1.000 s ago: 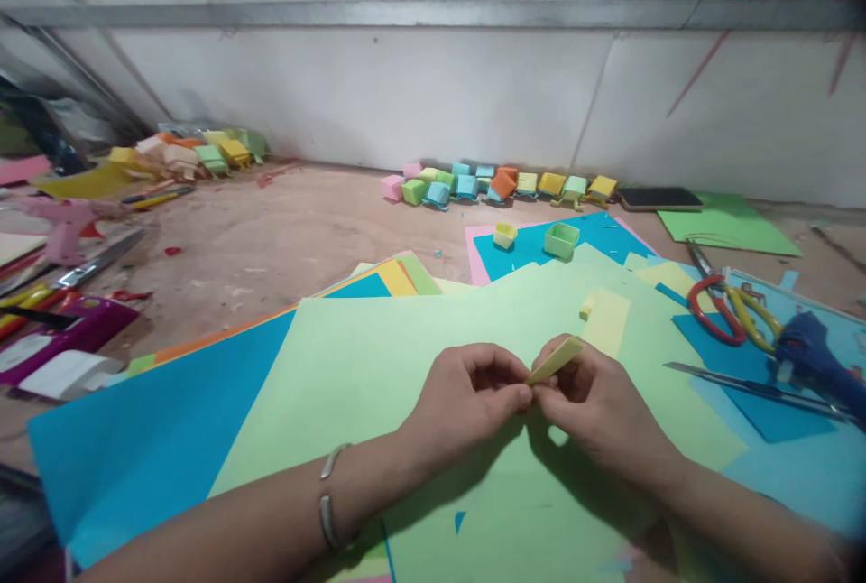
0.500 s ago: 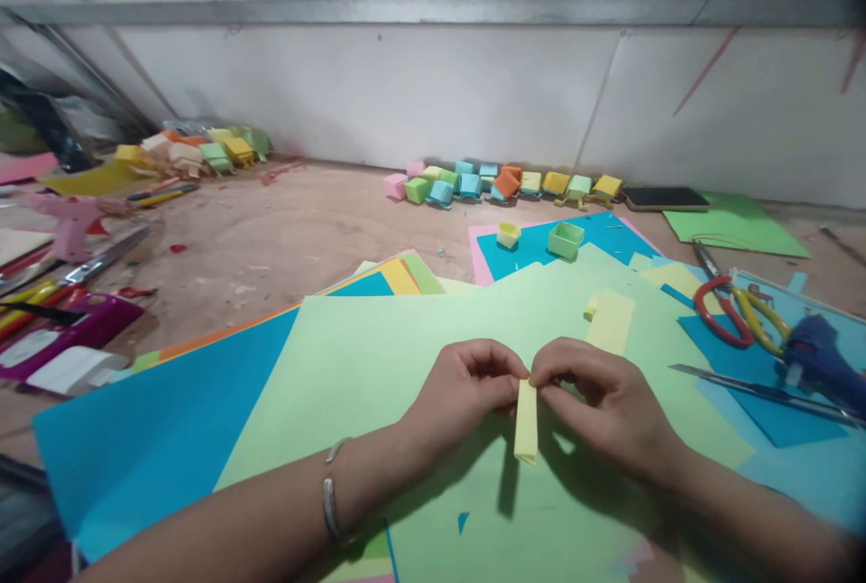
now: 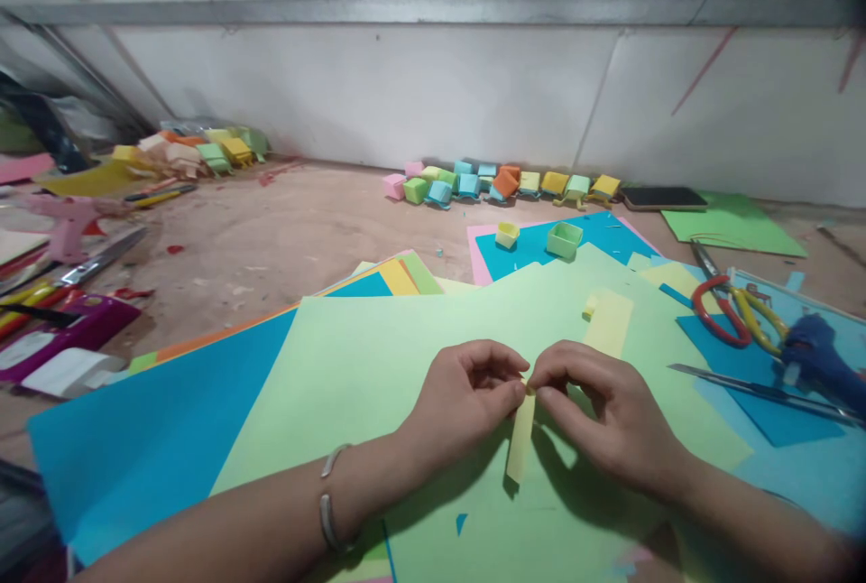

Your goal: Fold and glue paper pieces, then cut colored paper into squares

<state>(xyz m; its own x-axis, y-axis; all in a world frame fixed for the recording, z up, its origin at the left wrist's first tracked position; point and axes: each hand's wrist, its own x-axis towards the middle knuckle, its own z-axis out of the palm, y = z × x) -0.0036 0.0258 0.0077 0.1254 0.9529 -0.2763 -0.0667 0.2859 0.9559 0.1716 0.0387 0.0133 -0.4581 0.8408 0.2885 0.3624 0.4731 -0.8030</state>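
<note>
Two hands meet over the big green sheet [image 3: 365, 384], and between them hangs a narrow yellow strip [image 3: 520, 452], its lower end pointing back toward the person. From where I stand, the left hand [image 3: 470, 393] has thumb and fingertips pinched on the strip's upper end; the right hand [image 3: 605, 402] is closed on that same end with thumb and forefinger, its other fingers curled in. The strip is held clear of the sheet at the top, and its far tip looks bent.

How far along? The strip looks already cut and folded narrow, I'd judge, though the fingers hide the end being worked. It is not yet a box or a block, so some shaping seems left. Near the top of the sheet lie a flat yellow piece [image 3: 612, 321] and a small yellow bit [image 3: 589, 307] — both out of the hands. Beyond them a yellow box [image 3: 507, 238] and a green box [image 3: 561, 246] stand open-topped, apart from each other.

Done pieces, by the look of it, fill the row of blocks [image 3: 468, 185] by the wall. Scissors [image 3: 721, 282], a knife [image 3: 750, 386] and a blue glue gun [image 3: 822, 357] lie off to the right — untouched.
</note>
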